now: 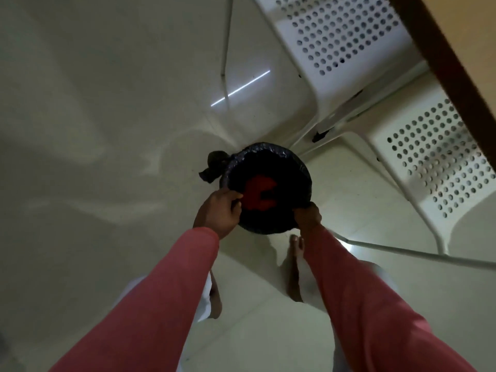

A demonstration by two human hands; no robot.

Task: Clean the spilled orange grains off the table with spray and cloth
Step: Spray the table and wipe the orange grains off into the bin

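Pale floor (pixel 107 130) is lying below — both hands, left hand (pixel 220 210) and right hand (pixel 307 214), are gripping the black-lined bin's (pixel 281 162) rim, red cloth (pixel 259 193) inside.

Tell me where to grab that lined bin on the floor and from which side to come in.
Grip the bin at its rim, one hand at each side of the near edge, coming from above. It stands upright with its round mouth open, and the black liner folds over the rim. The left hand and right hand already grip there. Avoid the liner's knot on the far left; it would likely slip.
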